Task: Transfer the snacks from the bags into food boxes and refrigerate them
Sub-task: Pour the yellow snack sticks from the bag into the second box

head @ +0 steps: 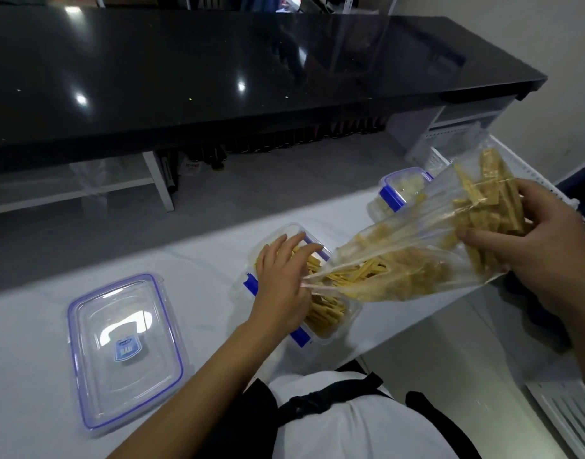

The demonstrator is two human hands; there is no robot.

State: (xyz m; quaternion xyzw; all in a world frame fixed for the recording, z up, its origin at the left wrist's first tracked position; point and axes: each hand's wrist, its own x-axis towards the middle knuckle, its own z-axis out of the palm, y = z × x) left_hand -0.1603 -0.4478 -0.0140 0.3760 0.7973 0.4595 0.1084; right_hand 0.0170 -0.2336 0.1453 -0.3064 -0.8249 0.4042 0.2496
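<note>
A clear plastic bag (417, 260) of yellow snack sticks is tilted with its mouth down over an open food box (331, 329) with blue clips. My right hand (543, 246) grips the raised bottom end of the bag. My left hand (284, 283) lies over the box and pinches the bag's mouth. Snack sticks (324, 309) fill the box under the bag. The box's clear lid (125, 352) with a blue rim lies flat to the left. A second box (397, 190), closed and holding pale pieces, stands behind the bag.
The boxes stand on a white counter (201, 270). Beyond it is a black glossy countertop (218, 71) with dark bottles (284, 140) on a shelf beneath. A white perforated rack (523, 167) is at the right.
</note>
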